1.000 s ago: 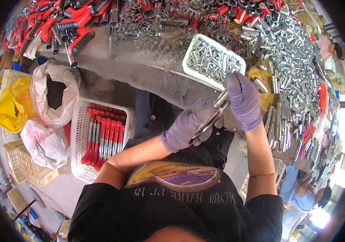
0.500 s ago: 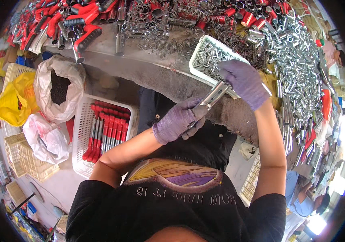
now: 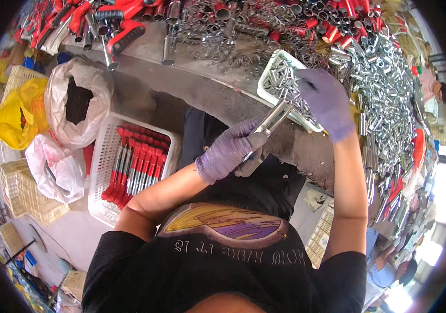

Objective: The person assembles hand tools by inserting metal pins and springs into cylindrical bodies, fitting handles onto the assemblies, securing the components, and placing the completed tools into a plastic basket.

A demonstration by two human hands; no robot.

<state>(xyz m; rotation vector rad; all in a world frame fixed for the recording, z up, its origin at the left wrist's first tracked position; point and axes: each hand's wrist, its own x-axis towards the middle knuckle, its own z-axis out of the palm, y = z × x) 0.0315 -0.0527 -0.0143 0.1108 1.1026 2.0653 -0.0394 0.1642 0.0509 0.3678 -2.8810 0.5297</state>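
My left hand (image 3: 229,151), in a purple-grey glove, is closed around a shiny slotted metal tube (image 3: 275,119). The tube tilts up and to the right, its slotted end sticking out beyond the fingers. My right hand (image 3: 327,101), gloved alike, hovers at the right side of a white plastic tray (image 3: 261,93) heaped with small metal pins (image 3: 284,83). Its fingers are blurred and partly hidden, so whether they hold a pin does not show. A gap separates the two hands.
Red-and-black handles (image 3: 126,36) lie at the back left, coil springs (image 3: 243,52) behind the tray. Loose metal parts (image 3: 382,94) pile up at the right. A white basket (image 3: 98,182) of red-ended tools (image 3: 137,167) stands left, beside open sacks (image 3: 58,177). People sit at far right.
My right hand has moved from the tube's upper end to the tray's right side, uncovering the slot. The left hand keeps its hold on the tube. The whole view has shifted slightly.
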